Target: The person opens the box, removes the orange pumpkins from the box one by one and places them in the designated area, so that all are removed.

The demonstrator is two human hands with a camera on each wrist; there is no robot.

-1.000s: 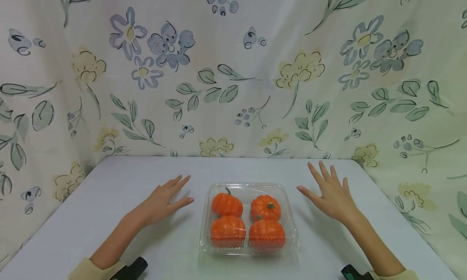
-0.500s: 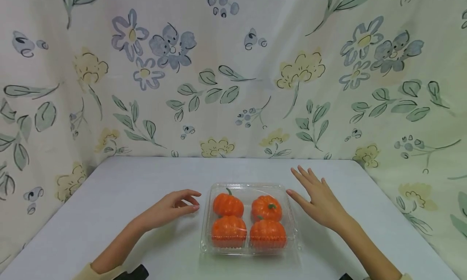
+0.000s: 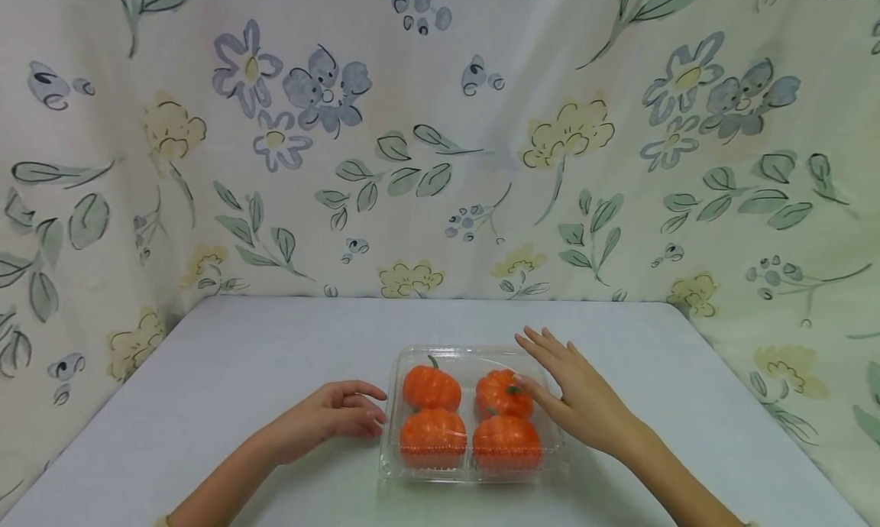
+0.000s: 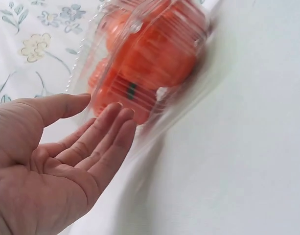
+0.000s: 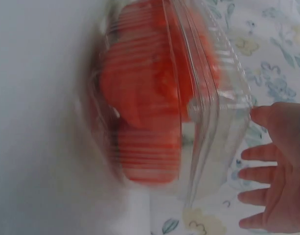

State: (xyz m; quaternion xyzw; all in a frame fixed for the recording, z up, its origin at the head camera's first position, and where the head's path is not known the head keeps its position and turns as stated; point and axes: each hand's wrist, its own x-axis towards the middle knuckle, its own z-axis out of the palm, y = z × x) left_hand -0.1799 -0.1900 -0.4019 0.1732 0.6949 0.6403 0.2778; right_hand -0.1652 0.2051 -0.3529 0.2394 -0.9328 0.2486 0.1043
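Observation:
A clear plastic clamshell box (image 3: pixel 466 376) with a lid lies on the white table in the head view. Several small orange pumpkins (image 3: pixel 433 438) with green stems sit in it in two rows. My left hand (image 3: pixel 319 421) is beside the box's left wall, fingers loosely bent, fingertips right at the side; the palm shows in the left wrist view. My right hand (image 3: pixel 577 397) is spread over the box's right edge, its thumb overlapping the back right pumpkin (image 3: pixel 496 396). In the right wrist view the right thumb (image 5: pixel 261 116) is at the lid's edge.
The white table (image 3: pixel 296 336) reaches back to a hanging cloth (image 3: pixel 440 221) printed with blue and yellow flowers and green leaves. That cloth also runs along both sides of the table.
Both hands have come inward and nearer to the box. The left fingers have gone from spread to loosely bent, and the right hand has come over the box's right edge. The box stays put.

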